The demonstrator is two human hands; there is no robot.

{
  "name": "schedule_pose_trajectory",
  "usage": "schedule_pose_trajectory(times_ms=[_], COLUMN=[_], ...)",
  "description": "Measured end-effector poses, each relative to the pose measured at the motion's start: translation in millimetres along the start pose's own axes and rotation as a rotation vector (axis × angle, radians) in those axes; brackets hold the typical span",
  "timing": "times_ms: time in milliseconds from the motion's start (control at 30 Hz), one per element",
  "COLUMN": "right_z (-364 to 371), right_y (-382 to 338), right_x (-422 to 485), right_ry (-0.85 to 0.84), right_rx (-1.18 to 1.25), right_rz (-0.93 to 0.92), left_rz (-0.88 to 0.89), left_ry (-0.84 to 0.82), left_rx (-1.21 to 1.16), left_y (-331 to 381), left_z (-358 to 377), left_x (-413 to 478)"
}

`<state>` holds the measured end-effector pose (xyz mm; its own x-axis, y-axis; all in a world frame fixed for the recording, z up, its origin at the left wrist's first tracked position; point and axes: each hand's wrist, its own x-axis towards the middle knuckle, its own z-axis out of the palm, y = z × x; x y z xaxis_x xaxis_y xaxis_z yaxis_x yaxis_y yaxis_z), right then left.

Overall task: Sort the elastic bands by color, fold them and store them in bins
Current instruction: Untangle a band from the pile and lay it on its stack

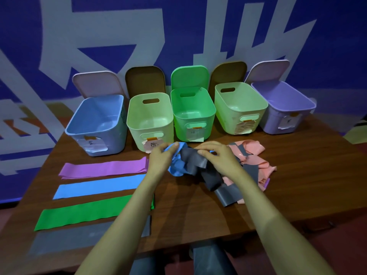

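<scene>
a person sits at a brown wooden table (297, 185), both bare forearms reaching to 12 o'clock. the left hand (161, 157) pinches the top edge of a crumpled blue band (177, 168) between thumb and curled fingers. the right hand (216, 155), just beside it toward 3 o'clock, has its fingers curled down onto the upper edge of a dark grey band (193, 160). a sliver of blue shows under those fingers, and it cannot be told whether they grip that too. the blue and grey bands are tangled together between the two hands. the grey one trails toward 5 o'clock, under the right wrist.

at 3 o'clock from the right hand lies a loose heap of pink bands (252, 155), with grey strips running through it and a small purple end (267, 183) at its 5 o'clock edge.

at 9 o'clock from the left hand four bands lie flat, side by side, stepping toward 7 o'clock: a purple band (103, 169), a flat blue band (99, 187), a green band (83, 212) and a flat grey band (79, 237). the left forearm crosses their right ends.

along the table's 12 o'clock edge stand five open bins in a row, each with a paper label on the front: a blue bin (79, 120), a pale green bin (139, 108), a green bin (210, 108), a second pale green bin (258, 104) and a purple bin (297, 102). their lids lean on the blue wall behind.
</scene>
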<state>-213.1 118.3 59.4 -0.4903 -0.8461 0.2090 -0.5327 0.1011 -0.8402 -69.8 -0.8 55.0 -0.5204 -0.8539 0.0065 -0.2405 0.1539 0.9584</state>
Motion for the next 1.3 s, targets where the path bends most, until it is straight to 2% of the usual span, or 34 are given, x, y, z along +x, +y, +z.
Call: schedule_pose_trajectory(times_ms=[100,233,267,333,467,567,667,733,800,867,967,1067,1200,1300], right_z=[-1,9,9,8,5,3,0,-1,0,3,5,0,-1,-1], right_y=[-1,-3,-6,-7,-3,0,0,-1,-3,-4,-1,-1,-8,-13], right_x=[2,-1,-3,-5,-8,-7,-3,-2,-4,-5,-2,0,-1,-2], right_ry=[0.120,0.164,0.161,0.102,-0.094,-0.156,-0.070,-0.048,-0.133,-0.152,0.074,0.148,0.075,0.043], right_rx=[0.306,0.664,0.676,0.550,0.202,0.224,0.050,0.009,0.072,0.090,0.232,0.335,0.394,0.611], right_rz=[0.095,0.230,0.241,0.223,0.249,0.192,0.088,0.060,0.064,0.061,0.124,0.144,0.146,0.202], left_rz=[-0.236,-0.375,-0.376,-0.290,0.006,0.146,-0.037,-0.086,-0.047,-0.051,-0.165,-0.218,-0.320,-0.200], left_ry=[0.045,0.051,0.031,-0.063,-0.249,-0.381,-0.395,-0.462,-0.532,-0.447,-0.223,-0.334,-0.257,-0.281], left_rx=[-0.365,-0.442,-0.465,-0.504,-0.219,-0.120,-0.206,-0.210,-0.133,-0.212,-0.355,-0.283,-0.546,-0.405], left_y=[4,13,15,19,28,34,37,34,29,23,13,3,9,10], left_z=[4,15,16,16,13,10,2,-2,-1,4,5,8,11,13], left_x=[6,6,6,6,-1,-4,-6,-9,-12,-12,-12,-17,-18,-14])
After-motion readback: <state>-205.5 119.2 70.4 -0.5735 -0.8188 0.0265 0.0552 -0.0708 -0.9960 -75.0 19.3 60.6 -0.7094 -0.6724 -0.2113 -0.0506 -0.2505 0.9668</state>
